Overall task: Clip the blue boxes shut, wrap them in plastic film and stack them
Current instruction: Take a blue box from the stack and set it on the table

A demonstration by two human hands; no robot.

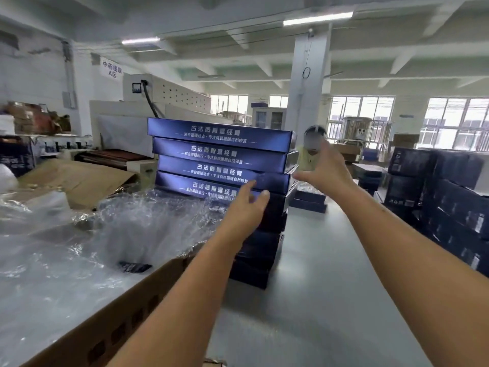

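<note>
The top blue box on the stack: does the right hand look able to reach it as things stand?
Probably yes. The right hand is open beside the right end of the stack, a little below the top blue box, and nothing stands between them.

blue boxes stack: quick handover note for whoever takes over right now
Left hand: open, fingers straight, at the near right corner of the stack of blue boxes; contact unclear.
Right hand: open, fingers spread, beside the stack's right end, holding nothing.
Stack stands on the grey table, slightly uneven; loose plastic film lies in the cardboard carton to its left.
Done: several boxes stacked; clips and wrapping can't be told.
Left: probably square the stack; flat dark boxes lie behind it.
</note>
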